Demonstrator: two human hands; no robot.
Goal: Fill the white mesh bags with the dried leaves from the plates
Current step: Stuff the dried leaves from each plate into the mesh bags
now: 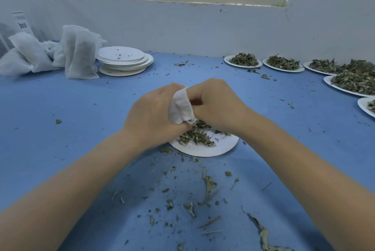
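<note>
White mesh bag [180, 106], green dried leaves [195, 136], blue tablecloth [81, 108]

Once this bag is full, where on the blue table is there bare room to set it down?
The widest bare patch of the blue table lies left of the left hand, in front of the filled bags and stacked empty plates. A narrower strip runs behind both hands toward the wall. The right edge is crowded with leaf plates, and leaf scraps litter the near side.
</note>
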